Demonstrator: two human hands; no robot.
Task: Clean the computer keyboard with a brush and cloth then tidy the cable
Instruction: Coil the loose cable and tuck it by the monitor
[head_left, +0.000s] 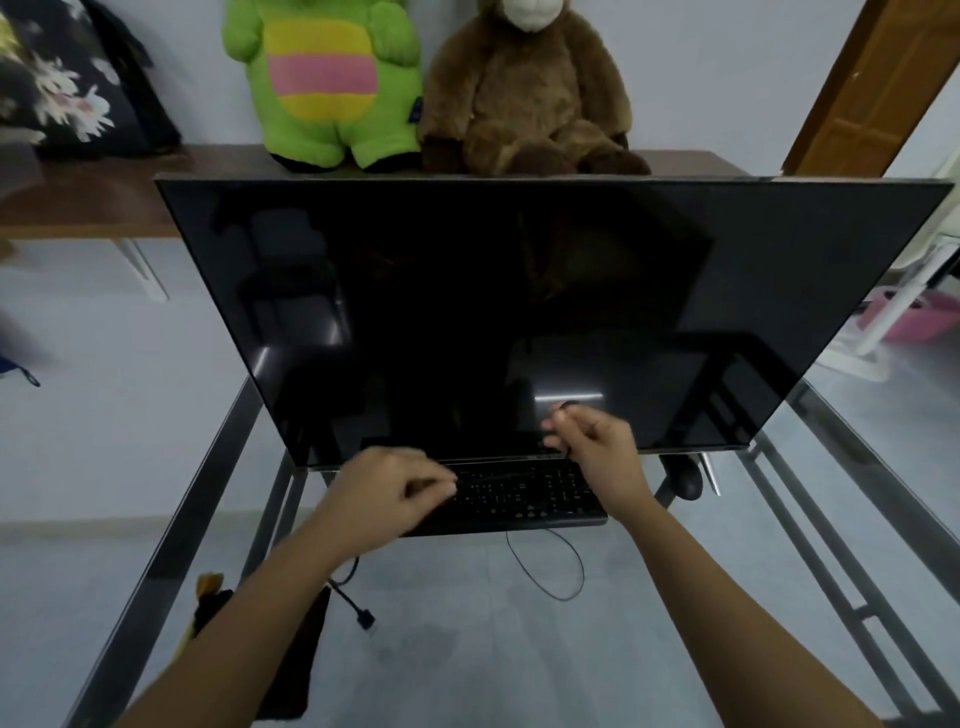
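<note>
Crosswise, keyboard (519, 493) parallel to monitor (519, 312), hands (395, 488) curled over it

Big black monitor screen (467, 312): glossy, mirror-like w/ reflections. Black plastic keyboard (524, 499): matt. Clear glass desk top (467, 649): smooth, on dull grey metal frame (208, 493). Green & brown plush toys (332, 83) (530, 93): fuzzy fabric. Brown shelf (104, 197): wood-look, smooth.
</note>
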